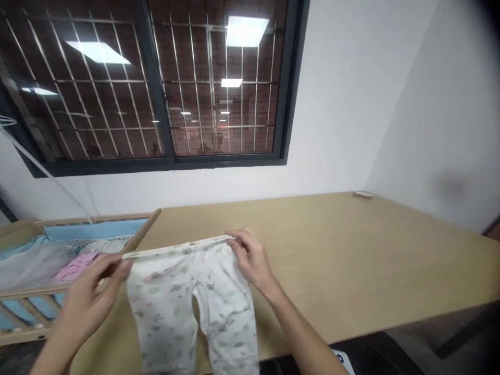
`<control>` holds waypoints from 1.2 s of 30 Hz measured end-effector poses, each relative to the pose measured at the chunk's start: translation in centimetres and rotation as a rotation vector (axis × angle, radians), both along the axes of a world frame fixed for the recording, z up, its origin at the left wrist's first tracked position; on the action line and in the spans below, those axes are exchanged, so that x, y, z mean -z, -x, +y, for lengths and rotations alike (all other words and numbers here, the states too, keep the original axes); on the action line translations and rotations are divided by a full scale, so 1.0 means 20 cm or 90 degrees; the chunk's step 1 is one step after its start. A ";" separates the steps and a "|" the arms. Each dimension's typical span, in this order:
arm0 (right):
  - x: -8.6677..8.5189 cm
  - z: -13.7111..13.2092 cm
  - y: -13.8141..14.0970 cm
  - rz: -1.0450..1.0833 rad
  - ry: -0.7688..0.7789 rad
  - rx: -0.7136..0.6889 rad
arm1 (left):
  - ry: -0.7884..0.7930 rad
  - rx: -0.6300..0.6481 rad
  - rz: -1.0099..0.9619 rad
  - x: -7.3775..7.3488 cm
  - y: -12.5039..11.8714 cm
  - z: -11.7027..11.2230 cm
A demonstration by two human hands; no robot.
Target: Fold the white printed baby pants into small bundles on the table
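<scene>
A pair of small white baby trousers (187, 302) with a green and pink print hangs spread over the near part of a light wooden table (351, 250). My left hand (94, 297) pinches the left end of the waistband, fingers closed on the cloth. My right hand (252, 258) grips the right end of the waistband in the same way. The waistband is stretched taut between both hands. The two legs of the trousers hang down toward the table's front edge.
A wooden cot (47, 260) with blue lining stands left of the table and holds pink, white and light blue clothes. A small flat object (362, 195) lies at the table's far right corner. Behind are a white wall and a barred window (156, 83).
</scene>
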State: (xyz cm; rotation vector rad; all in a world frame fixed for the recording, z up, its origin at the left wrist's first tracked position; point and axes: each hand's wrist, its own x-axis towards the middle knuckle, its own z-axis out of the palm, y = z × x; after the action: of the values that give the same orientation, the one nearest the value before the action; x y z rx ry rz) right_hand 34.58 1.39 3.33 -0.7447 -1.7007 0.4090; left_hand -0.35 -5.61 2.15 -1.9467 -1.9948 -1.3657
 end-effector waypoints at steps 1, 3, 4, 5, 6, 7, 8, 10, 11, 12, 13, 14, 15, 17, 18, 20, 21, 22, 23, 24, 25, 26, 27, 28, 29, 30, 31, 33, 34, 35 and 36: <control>0.01 0.08 -0.03 -0.018 0.012 0.015 | -0.023 0.022 -0.028 0.01 -0.05 0.12; 0.05 0.26 -0.09 -0.064 0.054 0.047 | -0.031 0.058 -0.077 0.08 -0.15 0.36; 0.10 0.35 -0.11 -0.087 0.080 0.063 | -0.018 0.073 -0.094 0.12 -0.20 0.47; 0.15 0.44 -0.13 -0.110 0.110 0.078 | 0.008 0.087 -0.105 0.18 -0.24 0.57; 0.22 0.53 -0.15 -0.130 0.140 0.091 | 0.047 0.100 -0.109 0.25 -0.27 0.67; 0.29 0.62 -0.17 -0.148 0.173 0.099 | 0.092 0.114 -0.104 0.32 -0.30 0.75; 0.37 0.70 -0.18 -0.164 0.206 0.104 | 0.114 0.123 -0.099 0.39 -0.32 0.83; 0.52 0.86 -0.20 -0.193 0.265 0.120 | 0.138 0.127 -0.084 0.52 -0.36 0.97; 0.59 0.92 -0.21 -0.206 0.294 0.131 | 0.141 0.123 -0.074 0.57 -0.38 1.03; 0.65 0.99 -0.21 -0.215 0.316 0.143 | 0.148 0.115 -0.062 0.62 -0.39 1.09; 0.69 1.05 -0.22 -0.221 0.332 0.152 | 0.157 0.106 -0.047 0.66 -0.40 1.15; 0.73 1.11 -0.22 -0.224 0.344 0.159 | 0.169 0.094 -0.031 0.69 -0.41 1.21; 0.75 1.16 -0.21 -0.227 0.351 0.164 | 0.183 0.082 -0.013 0.71 -0.42 1.27; 0.78 1.28 -0.21 -0.233 0.364 0.169 | 0.216 0.055 0.023 0.75 -0.43 1.38; 0.80 1.34 -0.20 -0.238 0.371 0.174 | 0.233 0.041 0.041 0.76 -0.44 1.44; 0.81 1.46 -0.20 -0.248 0.388 0.187 | 0.267 0.015 0.076 0.78 -0.45 1.54; 0.82 1.51 -0.19 -0.254 0.398 0.194 | 0.283 0.001 0.091 0.78 -0.46 1.59; 0.83 1.56 -0.19 -0.260 0.408 0.200 | 0.299 -0.011 0.105 0.79 -0.47 1.63; 0.84 1.61 -0.19 -0.265 0.419 0.204 | 0.314 -0.022 0.118 0.79 -0.47 1.66; 0.84 1.65 -0.18 -0.270 0.429 0.207 | 0.329 -0.031 0.128 0.79 -0.48 1.69; 0.85 1.68 -0.18 -0.273 0.439 0.206 | 0.343 -0.039 0.135 0.79 -0.49 1.72; 0.86 1.70 -0.18 -0.276 0.449 0.204 | 0.358 -0.044 0.141 0.78 -0.49 1.73; 0.87 1.72 -0.18 -0.277 0.458 0.201 | 0.371 -0.048 0.144 0.77 -0.49 1.74; 0.87 1.74 -0.18 -0.278 0.467 0.196 | 0.384 -0.050 0.145 0.75 -0.49 1.75; 0.88 1.75 -0.18 -0.277 0.476 0.191 | 0.394 -0.051 0.146 0.74 -0.50 1.75; 0.88 1.76 -0.19 -0.275 0.483 0.185 | 0.400 -0.054 0.146 0.71 -0.51 1.74; 0.89 1.76 -0.19 -0.272 0.490 0.179 | 0.400 -0.057 0.148 0.68 -0.53 1.73; 0.89 1.77 -0.20 -0.262 0.503 0.166 | 0.386 -0.052 0.156 0.62 -0.59 1.67; 0.89 1.77 -0.20 -0.254 0.509 0.158 | 0.375 -0.034 0.161 0.60 -0.65 1.62; 0.89 1.76 -0.21 -0.245 0.516 0.150 | 0.365 -0.005 0.168 0.58 -0.72 1.55; 0.88 1.76 -0.21 -0.236 0.523 0.139 | 0.359 0.040 0.175 0.57 -0.80 1.47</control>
State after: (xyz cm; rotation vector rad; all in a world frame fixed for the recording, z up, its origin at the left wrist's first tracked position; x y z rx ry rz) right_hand 38.81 36.64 -14.22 -1.6706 -1.7470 0.8751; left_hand 15.64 23.74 -9.17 -2.2596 -2.3592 -0.5169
